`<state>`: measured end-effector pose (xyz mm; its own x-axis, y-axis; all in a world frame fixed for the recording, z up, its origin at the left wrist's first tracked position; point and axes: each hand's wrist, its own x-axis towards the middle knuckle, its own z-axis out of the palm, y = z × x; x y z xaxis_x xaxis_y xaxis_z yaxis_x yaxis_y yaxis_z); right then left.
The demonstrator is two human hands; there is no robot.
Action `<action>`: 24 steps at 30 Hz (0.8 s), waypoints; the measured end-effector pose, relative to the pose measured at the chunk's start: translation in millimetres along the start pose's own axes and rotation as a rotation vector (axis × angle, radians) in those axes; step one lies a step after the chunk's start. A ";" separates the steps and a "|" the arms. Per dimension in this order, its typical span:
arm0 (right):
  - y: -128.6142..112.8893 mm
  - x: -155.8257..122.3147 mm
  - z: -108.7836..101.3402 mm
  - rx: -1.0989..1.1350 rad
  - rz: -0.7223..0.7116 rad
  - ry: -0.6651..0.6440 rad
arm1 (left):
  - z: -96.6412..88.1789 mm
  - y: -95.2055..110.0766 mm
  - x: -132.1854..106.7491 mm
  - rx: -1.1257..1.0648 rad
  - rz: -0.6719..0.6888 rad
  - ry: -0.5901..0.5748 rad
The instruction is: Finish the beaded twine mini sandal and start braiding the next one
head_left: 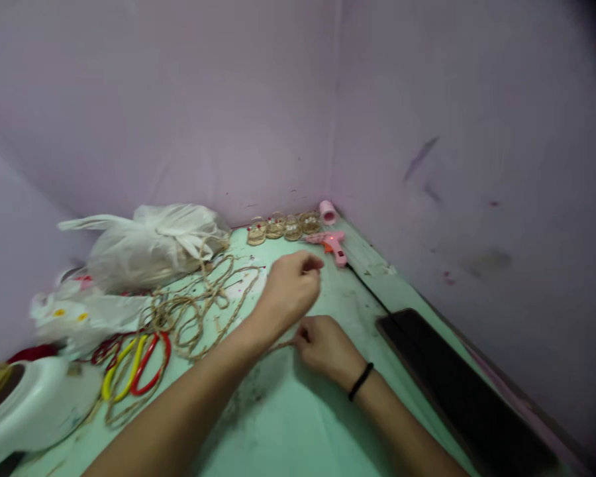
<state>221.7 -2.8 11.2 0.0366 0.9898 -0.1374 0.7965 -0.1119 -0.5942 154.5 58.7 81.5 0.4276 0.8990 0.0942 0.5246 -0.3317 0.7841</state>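
Strand of jute cord (281, 345) lying mid-scene on the green table (288, 424), its right end pinched in the closed fingers of the right hand (328, 348). Just beyond it, the left hand (291, 288) is closed in a pinch; what it holds cannot be told. Left: loose cord coils (198, 308), scissors (136, 364), plastic bag (149, 248). Far: pink glue gun (332, 244), small woven baskets (283, 227). Right: black slab (457, 391).

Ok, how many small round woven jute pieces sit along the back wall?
4 small woven jute pieces in a row at the wall: that leftmost one, second, third, rightmost beside the pink tape roll. More may hide behind the white plastic bag.
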 end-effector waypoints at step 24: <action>-12.2 -17.5 3.8 0.131 -0.371 0.202 | -55.5 -111.0 -84.9 -0.138 -0.512 -0.064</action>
<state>209.0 -19.1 17.9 -0.1094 0.9609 0.2544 0.6950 0.2569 -0.6716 19.1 35.1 20.5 0.1889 0.9152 -0.3559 0.5778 0.1895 0.7939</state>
